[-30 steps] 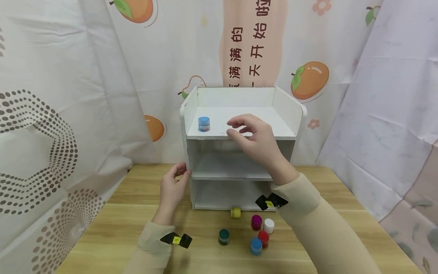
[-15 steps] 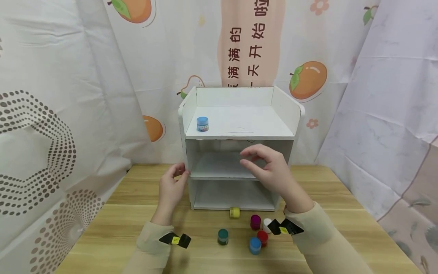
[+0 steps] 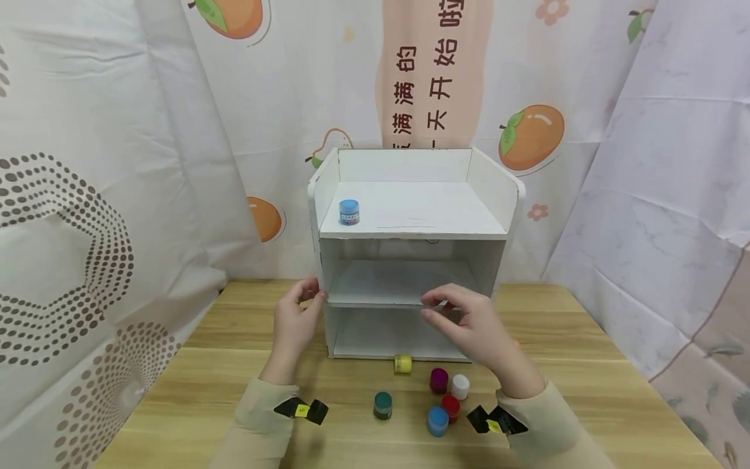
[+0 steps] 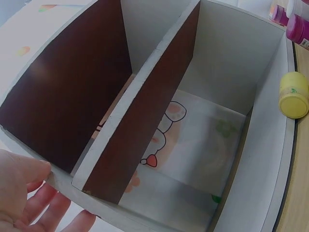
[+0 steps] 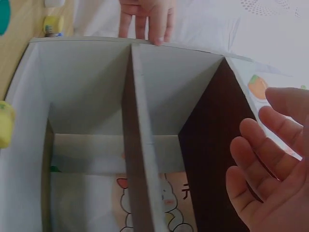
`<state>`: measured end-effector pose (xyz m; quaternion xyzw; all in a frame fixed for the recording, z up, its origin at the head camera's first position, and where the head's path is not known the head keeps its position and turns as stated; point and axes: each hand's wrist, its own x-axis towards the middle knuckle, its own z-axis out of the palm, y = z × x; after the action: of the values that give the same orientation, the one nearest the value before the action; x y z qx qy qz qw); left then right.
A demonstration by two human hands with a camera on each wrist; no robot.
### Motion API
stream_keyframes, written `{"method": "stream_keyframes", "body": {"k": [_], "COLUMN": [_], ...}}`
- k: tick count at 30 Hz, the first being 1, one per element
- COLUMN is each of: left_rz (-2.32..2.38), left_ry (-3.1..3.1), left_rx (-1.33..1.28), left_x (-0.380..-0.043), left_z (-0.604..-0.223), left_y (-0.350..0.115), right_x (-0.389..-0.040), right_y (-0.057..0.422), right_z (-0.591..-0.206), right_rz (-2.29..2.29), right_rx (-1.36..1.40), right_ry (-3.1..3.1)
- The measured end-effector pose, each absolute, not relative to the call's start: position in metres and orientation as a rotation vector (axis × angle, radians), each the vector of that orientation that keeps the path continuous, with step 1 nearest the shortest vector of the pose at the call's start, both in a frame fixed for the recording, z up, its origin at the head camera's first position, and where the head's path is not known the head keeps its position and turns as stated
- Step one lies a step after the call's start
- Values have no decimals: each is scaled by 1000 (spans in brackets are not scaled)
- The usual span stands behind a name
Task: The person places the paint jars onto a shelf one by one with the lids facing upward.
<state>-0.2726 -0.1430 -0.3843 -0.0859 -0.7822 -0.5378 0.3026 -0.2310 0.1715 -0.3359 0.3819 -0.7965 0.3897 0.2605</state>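
- Left hand [image 3: 297, 319] is resting at the near left edge of a white, three-tiered, box-shaped shelf unit [image 3: 377, 283], its thumb tip touching the upright edge and its relaxed fingers lying along the outer side; no clenching is showing
- Right hand [image 3: 469, 324] is hovering before the right part of the shelf unit, near the middle tier's front edge, holding nothing; fingers are curving loosely, thumb standing apart from them
- Shelf unit is standing upright on a pale, wood-grained tabletop [image 3: 202, 397]; brown board faces are showing inside it in both wrist views
- Small, round, light-blue-lidded jar with a printed label [image 3: 349, 212] is standing upright on the top tier, toward the front left corner, well apart from both hands
- Small yellow cylindrical jar [image 3: 403, 364] is lying on its side just before the shelf unit's base
- Dark green round-lidded jar [image 3: 383, 405] is standing nearer the person, apart from the others
- To its right a loose cluster is forming: magenta round-lidded jar [image 3: 439, 380] beside white round-lidded jar [image 3: 460, 386], red round-lidded jar [image 3: 450, 408] beside deeper-blue round-lidded jar [image 3: 437, 421]
- Beige long sleeves [image 3: 260, 417] are covering the forearms, black bands with yellow patches sitting at the cuffs
- White cloth curtain printed with orange fruit [image 3: 281, 85] is hanging behind
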Motion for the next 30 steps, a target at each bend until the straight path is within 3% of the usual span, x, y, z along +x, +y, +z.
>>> {"method": "stream_keyframes", "body": {"k": [9, 19, 30], "left_rz": [-1420, -1419, -1406], "left_ry": [-2081, -2083, -2069], "left_rx": [-220, -234, -247], "left_x": [-274, -273, -274], "left_z": [-386, -386, -387], "left_y": [-144, -144, -144], "right_x": [-224, -221, -215], "right_y": [181, 185, 165], "right_z": [-358, -358, -367], "right_rz": [1049, 968, 839], "right_rx": [1018, 1020, 1233], "right_ry": [-2231, -2310, -2497]}}
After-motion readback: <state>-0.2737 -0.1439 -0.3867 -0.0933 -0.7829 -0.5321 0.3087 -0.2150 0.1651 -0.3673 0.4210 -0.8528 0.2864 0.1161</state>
